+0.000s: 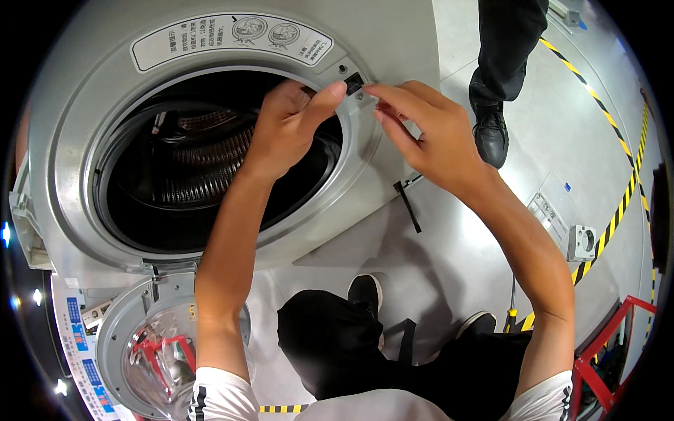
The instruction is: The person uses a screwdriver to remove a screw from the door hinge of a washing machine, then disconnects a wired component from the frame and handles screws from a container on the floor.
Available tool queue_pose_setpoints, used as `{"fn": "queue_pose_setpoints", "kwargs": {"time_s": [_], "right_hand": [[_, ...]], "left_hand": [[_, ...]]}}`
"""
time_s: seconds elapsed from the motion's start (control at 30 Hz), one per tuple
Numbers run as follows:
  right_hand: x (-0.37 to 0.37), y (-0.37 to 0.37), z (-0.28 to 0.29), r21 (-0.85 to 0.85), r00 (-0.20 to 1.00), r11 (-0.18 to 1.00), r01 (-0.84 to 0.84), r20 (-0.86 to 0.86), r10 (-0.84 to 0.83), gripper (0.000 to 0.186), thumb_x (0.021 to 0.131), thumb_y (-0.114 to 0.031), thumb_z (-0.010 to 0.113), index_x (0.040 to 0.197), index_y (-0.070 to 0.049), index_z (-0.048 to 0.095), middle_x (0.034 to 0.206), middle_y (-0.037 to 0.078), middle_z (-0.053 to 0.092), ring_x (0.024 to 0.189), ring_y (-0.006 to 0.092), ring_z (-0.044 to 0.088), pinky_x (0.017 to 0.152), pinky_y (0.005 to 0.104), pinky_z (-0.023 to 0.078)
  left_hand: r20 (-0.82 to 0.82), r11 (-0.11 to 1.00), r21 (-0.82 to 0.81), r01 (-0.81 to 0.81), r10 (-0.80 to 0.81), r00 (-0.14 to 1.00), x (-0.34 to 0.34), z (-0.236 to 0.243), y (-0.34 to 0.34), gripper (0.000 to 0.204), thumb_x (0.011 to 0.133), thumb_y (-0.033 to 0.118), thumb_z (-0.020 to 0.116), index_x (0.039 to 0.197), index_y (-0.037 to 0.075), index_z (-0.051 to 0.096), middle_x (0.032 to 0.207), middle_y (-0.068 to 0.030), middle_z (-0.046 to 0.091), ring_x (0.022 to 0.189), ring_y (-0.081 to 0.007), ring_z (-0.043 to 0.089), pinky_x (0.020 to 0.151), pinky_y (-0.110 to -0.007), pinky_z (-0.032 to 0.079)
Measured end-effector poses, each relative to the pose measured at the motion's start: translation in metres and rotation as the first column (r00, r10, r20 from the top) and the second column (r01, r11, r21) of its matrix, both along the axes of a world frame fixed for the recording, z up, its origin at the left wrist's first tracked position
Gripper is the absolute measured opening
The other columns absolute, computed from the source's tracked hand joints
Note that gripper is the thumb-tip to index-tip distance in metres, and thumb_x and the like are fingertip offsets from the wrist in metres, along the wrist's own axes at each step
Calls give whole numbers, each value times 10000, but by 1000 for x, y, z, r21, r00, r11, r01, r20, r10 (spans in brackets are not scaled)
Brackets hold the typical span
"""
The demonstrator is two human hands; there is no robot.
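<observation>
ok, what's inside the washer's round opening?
A ribbed metal drum shows, ringed by a black gasket. The left hand and left forearm cover part of the right side; the darkest areas are too dim to make out.

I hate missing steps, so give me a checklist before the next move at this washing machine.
1. Door away from the opening: ok, swung open.
2. Left hand at the black fitting: ok, thumb tip close beside it.
3. Right hand at the fitting: ok, index fingertip at its edge.
4. Fitting seated squarely: cannot tell, too small.
5. Screws beside it tight: cannot tell.
6. Screwdriver in hand: not ok, neither hand holds it.
</observation>
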State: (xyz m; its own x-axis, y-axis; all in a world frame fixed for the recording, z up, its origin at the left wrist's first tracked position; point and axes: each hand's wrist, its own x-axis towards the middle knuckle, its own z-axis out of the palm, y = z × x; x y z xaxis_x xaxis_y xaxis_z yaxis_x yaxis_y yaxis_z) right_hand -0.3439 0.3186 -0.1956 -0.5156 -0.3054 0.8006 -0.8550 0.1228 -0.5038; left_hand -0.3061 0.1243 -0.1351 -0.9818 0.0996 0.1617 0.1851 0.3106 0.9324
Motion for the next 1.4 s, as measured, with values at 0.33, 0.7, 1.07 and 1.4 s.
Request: {"fn": "queue_pose_setpoints", "kwargs": {"time_s": [0.33,0.7,1.07,1.4], "right_hand": [[1,-2,0,72,981,992,107,-173,-93,458,738,17,639,1173,-99,554,808,64,540,605,215,533,529,301,448],[-3,25,14,8,989,1000,9,-146,-8,338,760,73,579,1076,-39,614,809,76,586,639,155,566,574,245,458],[7,114,57,198,965,973,116,-253,-64,355,771,100,574,1100,-25,616,779,81,607,627,116,593,570,214,448],[72,301,-72,204,730,786,583,294,-617,312,827,23,562,1133,-28,592,846,93,651,705,138,656,619,221,522]], "left_hand": [[-148,995,-62,-82,73,986,4,-2,15,276,866,145,612,1027,-66,535,936,-47,610,839,-80,531,748,-228,429],[-38,997,-46,-65,63,997,6,5,15,323,825,161,656,1044,-51,548,957,-62,611,873,-105,542,798,-239,423],[-127,970,133,-201,218,968,6,-8,26,297,819,141,665,1051,-20,572,972,-50,605,856,-108,554,762,-242,439],[-266,920,-130,-370,327,907,5,-29,-25,306,877,157,602,1126,-19,569,1110,-111,587,1055,-176,550,934,-323,431]]}}
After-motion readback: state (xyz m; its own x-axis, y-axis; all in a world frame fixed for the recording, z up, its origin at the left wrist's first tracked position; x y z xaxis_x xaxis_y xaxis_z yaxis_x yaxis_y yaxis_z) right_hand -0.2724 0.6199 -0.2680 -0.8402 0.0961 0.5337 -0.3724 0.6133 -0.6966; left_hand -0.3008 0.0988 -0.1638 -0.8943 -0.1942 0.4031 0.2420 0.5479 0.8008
